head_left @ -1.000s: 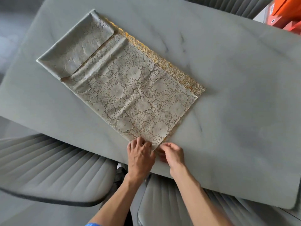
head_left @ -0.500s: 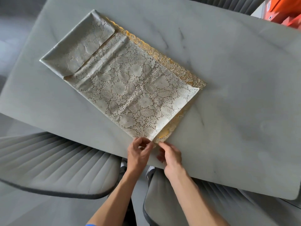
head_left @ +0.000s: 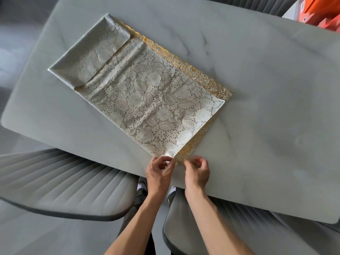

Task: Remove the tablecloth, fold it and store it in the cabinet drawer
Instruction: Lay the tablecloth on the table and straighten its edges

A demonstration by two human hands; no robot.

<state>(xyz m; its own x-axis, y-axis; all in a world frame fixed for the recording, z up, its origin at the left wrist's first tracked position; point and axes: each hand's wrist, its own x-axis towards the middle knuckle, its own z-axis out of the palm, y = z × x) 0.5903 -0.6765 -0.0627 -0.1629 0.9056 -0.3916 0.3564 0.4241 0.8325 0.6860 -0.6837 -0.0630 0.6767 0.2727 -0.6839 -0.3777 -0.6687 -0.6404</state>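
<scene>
Tablecloth [head_left: 147, 100] lay folded into a long rectangle on the grey marble-look table [head_left: 266, 89], set diagonally, one end toward the far left corner and the near corner right at the table's front edge. White lace side faced up; a gold scalloped border peeked out along the right and lower-right edges. At the far end, a plain grey flap was turned back over the lace.

Left hand [head_left: 159, 173] was down at that near corner, thumb and forefinger pinched on the tip of the white top layer, the other fingers curled beneath. Right hand [head_left: 197, 172] sat just beside it, fingers curled in, fingertips at the gold under-layer's corner; it looked like a pinch on that edge, though the contact itself was hard to see. The two hands were close together, almost touching.

Two grey ribbed chairs were tucked against the front edge, one [head_left: 60, 183] to the left, one [head_left: 185, 223] beneath the forearms. Orange boxes [head_left: 320, 13] showed at the top right.
</scene>
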